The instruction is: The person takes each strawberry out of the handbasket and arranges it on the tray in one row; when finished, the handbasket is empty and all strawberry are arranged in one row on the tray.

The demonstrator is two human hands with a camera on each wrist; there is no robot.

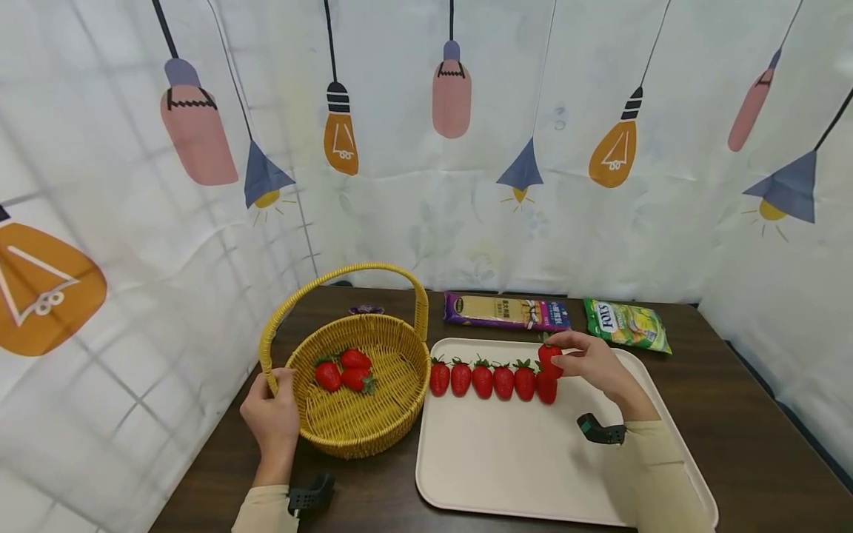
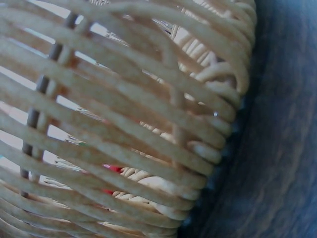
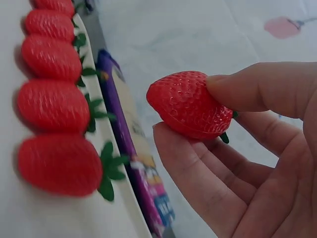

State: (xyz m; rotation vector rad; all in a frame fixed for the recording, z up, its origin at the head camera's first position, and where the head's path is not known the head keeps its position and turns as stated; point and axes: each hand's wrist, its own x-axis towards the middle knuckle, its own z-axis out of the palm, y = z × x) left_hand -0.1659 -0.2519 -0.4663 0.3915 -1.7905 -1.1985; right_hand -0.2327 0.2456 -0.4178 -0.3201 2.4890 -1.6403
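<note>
My left hand (image 1: 272, 414) grips the yellow woven basket (image 1: 396, 370) at its left side, where the handle (image 1: 269, 333) meets the rim. Inside the basket lie 3 red strawberries (image 1: 328, 375). The left wrist view is filled by the basket's woven wall (image 2: 124, 109), and no fingers show there. Above the cream tray (image 1: 500, 459), my right hand (image 1: 593, 366) pinches a strawberry (image 3: 185, 104) between thumb and fingers, its tip pointing away from the palm. Below it, several strawberries (image 3: 59, 163) lie side by side in a row along the tray's far edge, leaves toward the back.
Behind the tray lie a purple noodle packet (image 1: 506, 312) and a green candy bag (image 1: 626, 324). A small purple wrapped item (image 1: 366, 309) sits behind the basket. The dark wooden table (image 1: 753, 414) is bordered by a printed curtain (image 1: 400, 200) at the back and sides.
</note>
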